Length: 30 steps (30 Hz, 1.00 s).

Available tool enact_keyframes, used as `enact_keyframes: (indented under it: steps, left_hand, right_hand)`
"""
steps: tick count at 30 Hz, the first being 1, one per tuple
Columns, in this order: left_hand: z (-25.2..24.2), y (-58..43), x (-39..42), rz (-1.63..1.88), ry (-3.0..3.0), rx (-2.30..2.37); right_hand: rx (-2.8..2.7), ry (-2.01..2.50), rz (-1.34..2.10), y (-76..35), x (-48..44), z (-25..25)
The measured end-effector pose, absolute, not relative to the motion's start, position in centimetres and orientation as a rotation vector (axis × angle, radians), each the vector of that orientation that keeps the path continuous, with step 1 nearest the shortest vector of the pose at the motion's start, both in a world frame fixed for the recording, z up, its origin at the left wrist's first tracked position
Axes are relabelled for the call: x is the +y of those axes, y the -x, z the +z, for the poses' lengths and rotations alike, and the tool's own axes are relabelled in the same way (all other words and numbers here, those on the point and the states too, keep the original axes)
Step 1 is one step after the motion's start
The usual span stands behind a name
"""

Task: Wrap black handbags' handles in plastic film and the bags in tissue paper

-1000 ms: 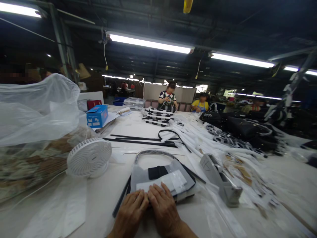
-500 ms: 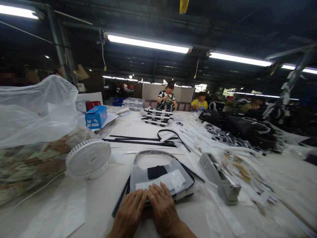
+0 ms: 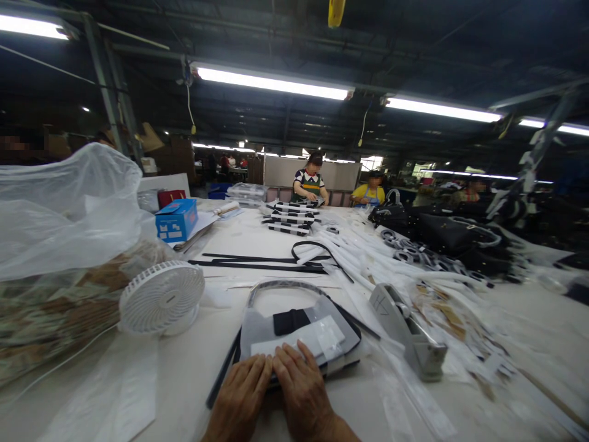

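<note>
A dark bag [image 3: 340, 350] with a looped handle lies flat on the white table, covered with grey-white wrapping and a white strip [image 3: 299, 337]. A black piece [image 3: 291, 321] lies on its middle. My left hand [image 3: 242, 393] presses on the bag's near edge, fingers close together. Beside it, nearly touching, my right hand [image 3: 301, 385] rests on the same edge with its fingers stretched forward. The fingertips of both hands lie at the white strip. The undersides of both hands are hidden.
On the left are a white fan [image 3: 163, 299], a blue box [image 3: 177, 220] and a large plastic bag [image 3: 69, 209]. A grey tape dispenser [image 3: 407, 331] stands at the right. Black straps [image 3: 257, 264] and wrapped black bundles [image 3: 291, 218] lie beyond. Two people sit farther back.
Both hands stay nearly in place on the bag. Across the table, a person's hands have lowered and the dark item held up before is down. The view has shifted slightly.
</note>
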<state>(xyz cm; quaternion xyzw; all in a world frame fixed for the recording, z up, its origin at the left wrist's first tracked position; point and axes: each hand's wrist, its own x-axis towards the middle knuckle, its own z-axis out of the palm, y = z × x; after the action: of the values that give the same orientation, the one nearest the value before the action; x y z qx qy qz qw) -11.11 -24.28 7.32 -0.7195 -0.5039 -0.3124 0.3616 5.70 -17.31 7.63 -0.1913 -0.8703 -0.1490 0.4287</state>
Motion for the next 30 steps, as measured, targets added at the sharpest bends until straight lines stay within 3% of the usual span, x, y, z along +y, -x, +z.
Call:
enact_keyframes:
  steps: [30]
  left_hand:
    - [6.1,12.0,-24.2,-0.744,1.892,-1.288]
  right_hand:
    - [-2.158,0.463,-0.395,-5.7,-17.2,7.6]
